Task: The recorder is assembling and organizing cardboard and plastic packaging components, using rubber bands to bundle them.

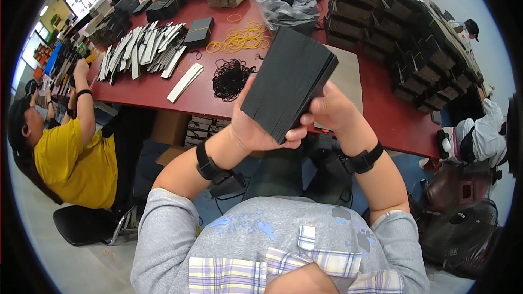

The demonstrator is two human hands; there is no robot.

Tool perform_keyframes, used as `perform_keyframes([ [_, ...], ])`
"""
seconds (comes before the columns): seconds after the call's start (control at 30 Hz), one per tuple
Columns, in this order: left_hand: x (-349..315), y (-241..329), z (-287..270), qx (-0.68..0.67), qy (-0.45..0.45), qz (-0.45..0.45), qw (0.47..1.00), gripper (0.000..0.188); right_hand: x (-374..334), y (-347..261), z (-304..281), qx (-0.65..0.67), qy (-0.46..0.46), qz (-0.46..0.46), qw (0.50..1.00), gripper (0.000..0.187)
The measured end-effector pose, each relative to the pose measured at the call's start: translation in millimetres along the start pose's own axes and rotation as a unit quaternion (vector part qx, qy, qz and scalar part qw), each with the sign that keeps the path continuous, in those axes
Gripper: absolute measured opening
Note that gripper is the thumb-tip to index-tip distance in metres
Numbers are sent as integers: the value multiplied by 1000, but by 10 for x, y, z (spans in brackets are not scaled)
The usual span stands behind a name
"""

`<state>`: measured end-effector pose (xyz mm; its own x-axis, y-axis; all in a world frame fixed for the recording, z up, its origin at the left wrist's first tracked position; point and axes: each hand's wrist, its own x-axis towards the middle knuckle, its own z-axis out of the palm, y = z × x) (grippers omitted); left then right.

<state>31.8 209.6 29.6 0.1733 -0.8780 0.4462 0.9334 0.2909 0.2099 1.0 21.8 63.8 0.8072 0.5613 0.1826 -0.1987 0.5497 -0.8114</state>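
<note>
A thick stack of black cards [289, 79] is held up above the front edge of the red table, tilted, its layered edges showing. My left hand [251, 128] cups the stack from below and the left, its fingertips curling round the bottom corner. The fingers of my right hand [329, 108] press against the stack's lower right side. Just left of the stack, a tangle of black elastic cords [231, 80] lies on the table. Beyond it is a loose pile of yellow rubber bands [239, 38]. The underside of the stack is hidden.
White strips [143, 49] are heaped at the left, near a banded black stack [199, 32]. A clear plastic bag [287, 0] with black contents stands at the back. Tall dark card stacks [354, 5] line the right. A person in a yellow shirt [76, 158] sits left.
</note>
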Motion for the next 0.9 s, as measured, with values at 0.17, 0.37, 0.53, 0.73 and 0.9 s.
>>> perform_keyframes([
  [0.17, 16, 78, -170, 10, -16, -43, 999, 93, 75, -57, 252, -75, 83, -45, 993, 70],
  [0.37, -302, 592, -341, 558, 335, 189, 736, 66, 140, -45, 62, -361, 232, -66, 901, 81],
  [0.53, -104, 411, -277, 796, 214, 122, 552, 139, 211, 514, -428, -541, 248, -26, 804, 94],
  [0.73, -31, 408, -359, 779, 265, 134, 552, 121, 261, 532, -427, -550, 174, -1, 817, 93],
  [0.9, -168, 416, -435, 754, 300, 180, 556, 95, 290, 226, -191, -636, 180, 94, 744, 87],
])
